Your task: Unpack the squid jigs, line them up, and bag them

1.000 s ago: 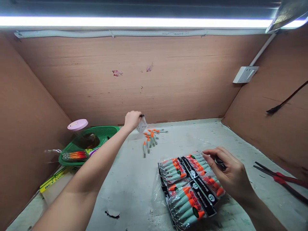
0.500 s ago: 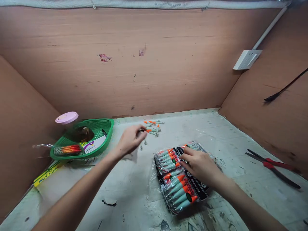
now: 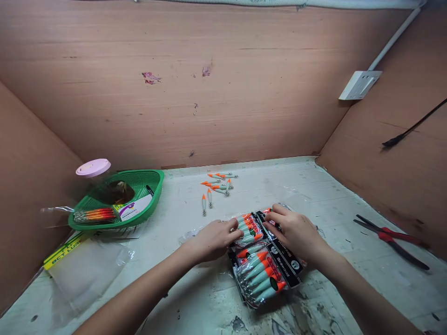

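Observation:
Several packs of fishing lures (image 3: 261, 274) lie overlapping on the table, clear plastic over pale green bodies with orange tips on black cards. My left hand (image 3: 213, 239) is at the upper left pack (image 3: 248, 229), thumb and fingers closed on its left edge. Across the packs, my right hand (image 3: 295, 232) grips the upper right side with curled fingers; part of the cards is hidden beneath it. Beyond my hands, several loose lures (image 3: 220, 187) with small metal hooks lie on the table.
On the left sits a green basket (image 3: 159, 190) holding a pink-lidded jar (image 3: 93, 167), bagged red-orange lures (image 3: 99, 214) and a white card. A clear bag with a yellow header (image 3: 89, 267) lies in front. Red-and-black scissors (image 3: 393, 237) rest at right. Wooden panels enclose the table.
My left hand has moved from beside the loose lures down and right to the packs. My right hand has stayed on the packs. The view has shifted slightly.

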The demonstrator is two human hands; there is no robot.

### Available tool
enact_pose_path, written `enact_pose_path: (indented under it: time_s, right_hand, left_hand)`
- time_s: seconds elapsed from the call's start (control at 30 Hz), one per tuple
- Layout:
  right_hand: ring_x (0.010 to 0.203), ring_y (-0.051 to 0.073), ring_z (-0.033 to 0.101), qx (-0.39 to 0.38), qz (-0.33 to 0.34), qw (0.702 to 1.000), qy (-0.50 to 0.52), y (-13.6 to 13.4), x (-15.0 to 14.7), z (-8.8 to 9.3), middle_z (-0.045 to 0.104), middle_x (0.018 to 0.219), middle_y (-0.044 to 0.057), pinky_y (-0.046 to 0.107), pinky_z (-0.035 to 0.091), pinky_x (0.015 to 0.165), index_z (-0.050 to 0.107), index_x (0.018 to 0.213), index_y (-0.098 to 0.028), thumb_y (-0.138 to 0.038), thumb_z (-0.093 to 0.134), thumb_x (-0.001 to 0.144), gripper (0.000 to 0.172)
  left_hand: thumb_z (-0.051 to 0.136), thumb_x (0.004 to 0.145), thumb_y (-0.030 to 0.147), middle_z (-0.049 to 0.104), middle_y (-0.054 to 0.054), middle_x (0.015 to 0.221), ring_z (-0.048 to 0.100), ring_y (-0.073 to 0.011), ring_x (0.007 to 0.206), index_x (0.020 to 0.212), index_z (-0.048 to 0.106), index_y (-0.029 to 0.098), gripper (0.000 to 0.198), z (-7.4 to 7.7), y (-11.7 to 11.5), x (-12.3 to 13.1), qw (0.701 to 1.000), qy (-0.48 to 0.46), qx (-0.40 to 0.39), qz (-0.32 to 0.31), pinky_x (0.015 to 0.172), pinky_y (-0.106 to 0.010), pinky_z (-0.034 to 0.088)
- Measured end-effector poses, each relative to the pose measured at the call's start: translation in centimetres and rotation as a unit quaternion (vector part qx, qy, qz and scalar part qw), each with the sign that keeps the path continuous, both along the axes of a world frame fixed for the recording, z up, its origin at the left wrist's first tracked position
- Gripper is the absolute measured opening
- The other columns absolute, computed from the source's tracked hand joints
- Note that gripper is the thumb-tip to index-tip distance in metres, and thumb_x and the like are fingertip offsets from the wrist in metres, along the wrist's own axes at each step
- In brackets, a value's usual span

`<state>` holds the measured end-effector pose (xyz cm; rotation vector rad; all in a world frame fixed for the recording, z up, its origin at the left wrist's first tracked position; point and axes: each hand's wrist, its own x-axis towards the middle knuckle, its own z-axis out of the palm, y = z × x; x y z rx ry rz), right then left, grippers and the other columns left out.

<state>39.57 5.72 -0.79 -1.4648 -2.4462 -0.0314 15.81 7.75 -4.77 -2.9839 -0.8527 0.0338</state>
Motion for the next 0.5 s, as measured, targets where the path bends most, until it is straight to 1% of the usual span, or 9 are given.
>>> enact_pose_path:
  time_s: [0.13, 0.2, 0.3, 0.4, 0.43, 0.5]
  right_hand:
    - [0.062, 0.014, 0.058, 0.009, 0.010, 1.000, 0.021, -0.2, 0.4, -0.4, 0.061, 0.083, 0.004, 0.026, 0.036, 0.054, 0.063, 0.081, -0.020, -0.026, 0.043, 0.093, 0.023]
    - [0.062, 0.014, 0.058, 0.008, 0.010, 1.000, 0.017, -0.3, 0.6, -0.7, 0.061, 0.082, 0.003, 0.026, 0.037, 0.054, 0.063, 0.081, -0.020, -0.026, 0.043, 0.093, 0.024]
    - [0.064, 0.015, 0.060, -0.012, 0.002, 1.000, -0.007, -0.3, 0.7, -0.8, 0.062, 0.085, 0.004, 0.025, 0.037, 0.054, 0.064, 0.083, -0.020, -0.023, 0.045, 0.091, 0.021]
    - [0.073, 0.019, 0.063, -0.058, 0.006, 0.997, -0.048, -0.3, 0.2, -0.7, 0.062, 0.097, 0.006, 0.027, 0.040, 0.056, 0.065, 0.090, -0.019, -0.023, 0.054, 0.086, 0.012]
    - [0.076, 0.021, 0.064, -0.071, 0.007, 0.995, -0.063, -0.2, -0.1, -0.6, 0.062, 0.100, 0.007, 0.028, 0.041, 0.056, 0.064, 0.094, -0.019, -0.023, 0.058, 0.084, 0.013]
    - [0.077, 0.023, 0.064, -0.089, 0.004, 0.992, -0.093, 0.1, -1.0, -0.5, 0.061, 0.102, 0.008, 0.029, 0.041, 0.056, 0.063, 0.102, -0.018, -0.023, 0.064, 0.078, 0.024]
  left_hand:
    - [0.053, 0.079, 0.017, 0.048, -0.014, 0.135, 0.063, -0.0225, 0.086, 0.129, 0.039, 0.023, 0.053, -1.4, 0.2, 0.0, 0.999, -0.037, 0.006, -0.032, 0.068, -0.033, 0.048]
    - [0.052, 0.080, 0.017, 0.047, -0.012, 0.139, 0.064, -0.0228, 0.087, 0.131, 0.038, 0.022, 0.054, -1.7, 0.5, -0.4, 0.997, -0.062, -0.011, -0.037, 0.071, -0.034, 0.048]
    - [0.054, 0.079, 0.018, 0.057, -0.010, 0.131, 0.065, -0.0232, 0.092, 0.130, 0.042, 0.023, 0.053, -1.4, 0.9, -0.9, 0.992, -0.107, -0.068, -0.028, 0.076, -0.033, 0.048]
    - [0.056, 0.075, 0.018, 0.062, -0.009, 0.123, 0.064, -0.0234, 0.098, 0.130, 0.043, 0.023, 0.056, -0.8, 1.0, -1.1, 0.976, -0.171, -0.131, -0.006, 0.080, -0.032, 0.048]
    - [0.055, 0.075, 0.018, 0.064, -0.008, 0.120, 0.064, -0.0228, 0.098, 0.130, 0.044, 0.023, 0.056, -0.6, 1.0, -1.0, 0.969, -0.196, -0.150, 0.009, 0.080, -0.032, 0.048]
    - [0.053, 0.076, 0.019, 0.066, -0.007, 0.115, 0.064, -0.0209, 0.099, 0.130, 0.044, 0.023, 0.055, -0.3, 1.0, -0.9, 0.952, -0.242, -0.185, 0.036, 0.082, -0.030, 0.048]
